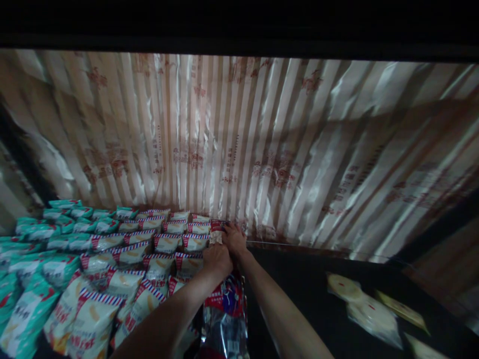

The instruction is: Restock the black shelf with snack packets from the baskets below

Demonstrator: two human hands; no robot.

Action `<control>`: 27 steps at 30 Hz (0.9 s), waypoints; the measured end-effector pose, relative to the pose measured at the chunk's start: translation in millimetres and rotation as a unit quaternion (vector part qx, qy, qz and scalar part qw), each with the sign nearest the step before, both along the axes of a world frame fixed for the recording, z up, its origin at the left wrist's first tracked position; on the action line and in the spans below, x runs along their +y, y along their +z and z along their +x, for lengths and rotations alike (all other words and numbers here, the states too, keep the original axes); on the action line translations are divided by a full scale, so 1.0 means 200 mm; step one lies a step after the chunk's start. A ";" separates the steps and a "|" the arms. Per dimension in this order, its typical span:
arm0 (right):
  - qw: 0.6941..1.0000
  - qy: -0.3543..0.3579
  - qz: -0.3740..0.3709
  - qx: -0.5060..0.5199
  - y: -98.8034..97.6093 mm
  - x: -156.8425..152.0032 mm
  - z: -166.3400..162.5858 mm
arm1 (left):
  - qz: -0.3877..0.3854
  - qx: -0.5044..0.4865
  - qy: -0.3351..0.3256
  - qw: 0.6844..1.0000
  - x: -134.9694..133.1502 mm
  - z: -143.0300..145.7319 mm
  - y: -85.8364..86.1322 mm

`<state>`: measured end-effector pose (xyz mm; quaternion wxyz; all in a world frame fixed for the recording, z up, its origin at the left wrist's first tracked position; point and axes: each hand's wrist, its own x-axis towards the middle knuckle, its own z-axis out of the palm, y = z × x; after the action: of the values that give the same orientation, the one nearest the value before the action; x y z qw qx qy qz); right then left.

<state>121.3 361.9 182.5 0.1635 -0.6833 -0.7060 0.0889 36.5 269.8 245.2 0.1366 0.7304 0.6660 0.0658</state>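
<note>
A red-topped snack bag (216, 234) stands at the back of the shelf, at the right end of the rows of snack bags. My left hand (217, 260) is closed at its lower front, the fingertips mostly hidden. From the right side, my right hand (235, 238) has its fingers bent over the edge of the same bag. Below my wrists lies a larger red and blue plastic bag (226, 309) with a clear lower part and a barcode. White snack bags (166, 243) with red and blue striped tops stand close by on the left.
Teal snack bags (62, 269) fill the far left. Right of my arms is the dark shelf surface (288, 284), with clear packs of round pale items (374, 314) and a yellowish packet (402, 310). A pleated printed plastic sheet (239, 144) covers the back beneath a dark overhead edge.
</note>
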 end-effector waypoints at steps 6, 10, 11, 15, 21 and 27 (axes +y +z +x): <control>0.999 0.040 0.009 -0.002 0.00 0.02 0.00 | 0.001 -0.001 0.003 1.000 0.00 -0.01 0.00; 0.997 0.072 0.015 0.005 0.01 0.02 0.01 | 0.003 -0.008 -0.004 1.000 0.00 -0.01 0.00; 0.997 0.076 0.007 0.003 0.01 0.02 0.01 | 0.000 -0.010 -0.007 1.000 0.00 -0.01 0.00; 0.997 0.079 -0.017 -0.005 0.00 0.02 0.01 | 0.000 -0.014 -0.013 1.000 0.01 -0.01 -0.02; 0.997 0.072 0.003 0.015 0.00 0.01 0.02 | 0.016 -0.018 -0.010 1.000 0.00 0.00 -0.01; 0.994 0.072 0.068 0.038 0.05 -0.06 0.07 | 0.012 -0.026 -0.010 1.000 -0.07 0.03 0.05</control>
<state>134.9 350.0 192.7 0.2291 -0.6142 -0.7511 0.0778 42.0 255.9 254.7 0.1459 0.7368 0.6538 0.0914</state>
